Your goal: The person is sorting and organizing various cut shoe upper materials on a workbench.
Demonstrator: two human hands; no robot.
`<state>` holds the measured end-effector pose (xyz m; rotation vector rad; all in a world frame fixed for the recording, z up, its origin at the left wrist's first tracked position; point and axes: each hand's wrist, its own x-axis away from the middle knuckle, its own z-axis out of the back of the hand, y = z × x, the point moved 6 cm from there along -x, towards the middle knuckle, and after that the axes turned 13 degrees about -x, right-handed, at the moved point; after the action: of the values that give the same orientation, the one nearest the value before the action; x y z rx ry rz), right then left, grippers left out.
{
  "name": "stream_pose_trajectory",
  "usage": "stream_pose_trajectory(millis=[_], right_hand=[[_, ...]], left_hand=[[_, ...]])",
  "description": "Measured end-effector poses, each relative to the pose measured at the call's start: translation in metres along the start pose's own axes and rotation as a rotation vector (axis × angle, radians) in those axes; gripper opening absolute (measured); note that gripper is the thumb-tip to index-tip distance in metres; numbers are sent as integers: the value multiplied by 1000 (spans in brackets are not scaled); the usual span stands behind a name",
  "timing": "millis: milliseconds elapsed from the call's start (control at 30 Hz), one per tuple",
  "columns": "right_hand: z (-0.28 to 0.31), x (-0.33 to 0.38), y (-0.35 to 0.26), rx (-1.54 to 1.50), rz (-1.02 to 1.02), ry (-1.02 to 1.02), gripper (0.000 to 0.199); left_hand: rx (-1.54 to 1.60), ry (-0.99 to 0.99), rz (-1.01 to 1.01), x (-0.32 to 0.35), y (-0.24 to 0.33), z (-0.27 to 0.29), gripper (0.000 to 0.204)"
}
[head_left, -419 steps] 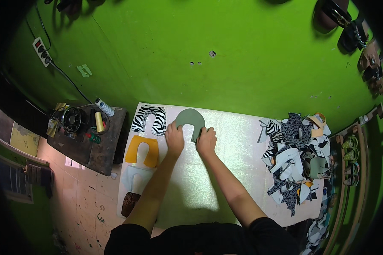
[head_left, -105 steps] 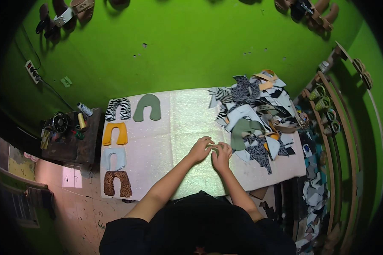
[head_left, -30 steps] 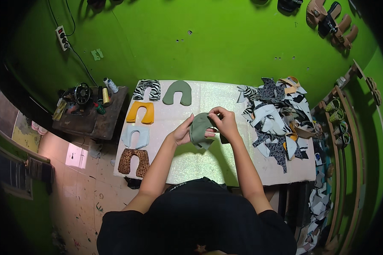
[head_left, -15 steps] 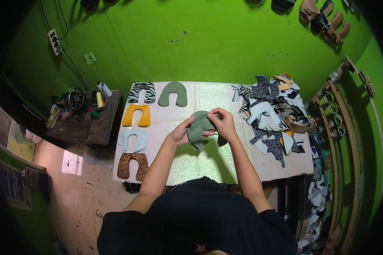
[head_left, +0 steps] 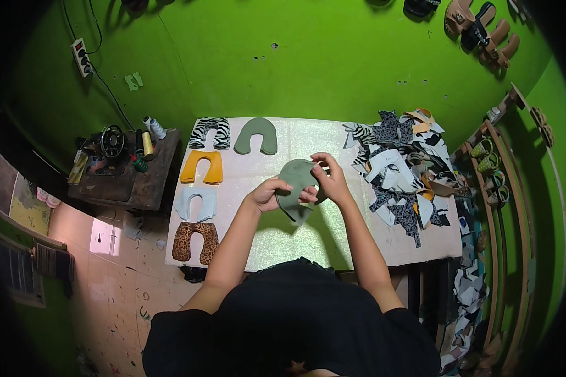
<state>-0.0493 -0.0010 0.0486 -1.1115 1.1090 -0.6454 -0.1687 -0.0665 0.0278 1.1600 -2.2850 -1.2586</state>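
Above the middle of the table I hold a U-shaped green fabric or leather piece, its curved end pointing away from me. My left hand grips its left side, thumb on top. My right hand has its fingers bent around the right side and upper edge; whether several layers are stacked there I cannot tell. Beyond my hands lies a stack of similar green U-shaped pieces. Left of it run more U-shaped stacks: zebra-striped, yellow, pale grey-blue and leopard-patterned.
A heap of scraps covers the table's right side. At the left, a sewing machine and thread spools stand on a dark wooden stand. Sandals hang on the green wall; a wooden rack stands at the right.
The green piece has turned flatter, showing its broad, smooth curved face. My right fingers have shifted along its upper right edge, and my left thumb now lies across its left side.
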Motion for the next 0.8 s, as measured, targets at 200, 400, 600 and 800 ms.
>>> stream_pose_trajectory(millis=[200, 400, 600, 800], right_hand=[[-10, 6, 24, -218, -279, -214, 30], [-16, 12, 32, -145, -191, -121, 35], [-21, 15, 45, -289, -333, -165, 30], [-34, 9, 54, -257, -539, -258, 21]], left_hand=[[50, 6, 28, 5, 3, 3, 47], [-121, 108, 148, 15, -6, 30, 44], [-17, 191, 193, 21, -11, 38, 46], [52, 306, 273, 37, -22, 67, 49]])
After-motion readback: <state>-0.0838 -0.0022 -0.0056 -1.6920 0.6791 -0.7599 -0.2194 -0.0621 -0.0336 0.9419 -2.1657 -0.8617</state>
